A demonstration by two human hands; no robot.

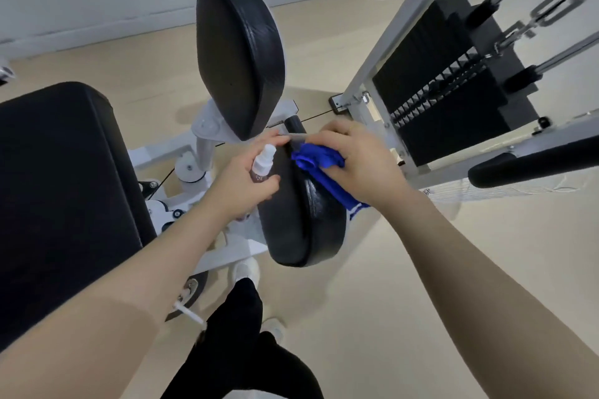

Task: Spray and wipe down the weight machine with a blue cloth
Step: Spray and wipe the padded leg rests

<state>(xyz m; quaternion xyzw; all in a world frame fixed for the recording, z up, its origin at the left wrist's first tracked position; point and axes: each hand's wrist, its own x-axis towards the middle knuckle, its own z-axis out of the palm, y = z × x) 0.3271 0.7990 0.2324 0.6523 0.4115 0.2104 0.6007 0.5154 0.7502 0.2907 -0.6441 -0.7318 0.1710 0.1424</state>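
Note:
My left hand (244,176) grips a small clear spray bottle (263,162) with a white nozzle, held just left of the near black pad (301,227) of the weight machine. My right hand (359,160) holds a bunched blue cloth (319,162) against the top of that pad, and a strip of the cloth hangs down the pad's right side. A second black pad (240,55) stands upright beyond the hands on a white frame (207,126).
A wide black seat cushion (61,191) fills the left. The weight stack (453,87) in its white frame stands at the right, with black-gripped handles (531,165) jutting out. My legs and white shoes (248,272) stand on the beige floor below the pad.

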